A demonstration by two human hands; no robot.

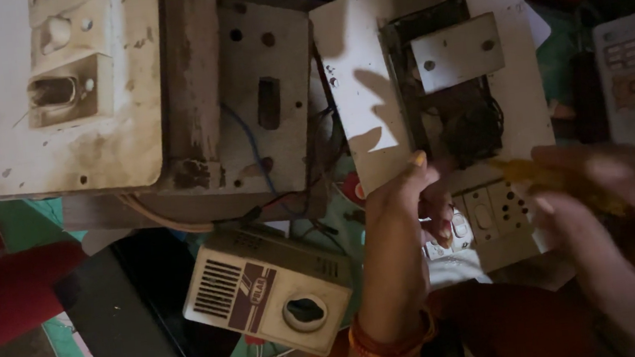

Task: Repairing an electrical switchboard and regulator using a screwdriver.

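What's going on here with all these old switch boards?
A person is working on a white switchboard panel with an open cutout showing dark wiring. The left hand grips the panel's lower edge near its switches and socket, while the right hand holds a yellow tool aimed at that spot; motion blur hides what kind of tool it is. Two more worn boards lie to the left, a cream fan regulator box sits below them, and a white remote lies at right.

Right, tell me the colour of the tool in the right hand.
Yellow; the tool shows, blurred, in the head view.
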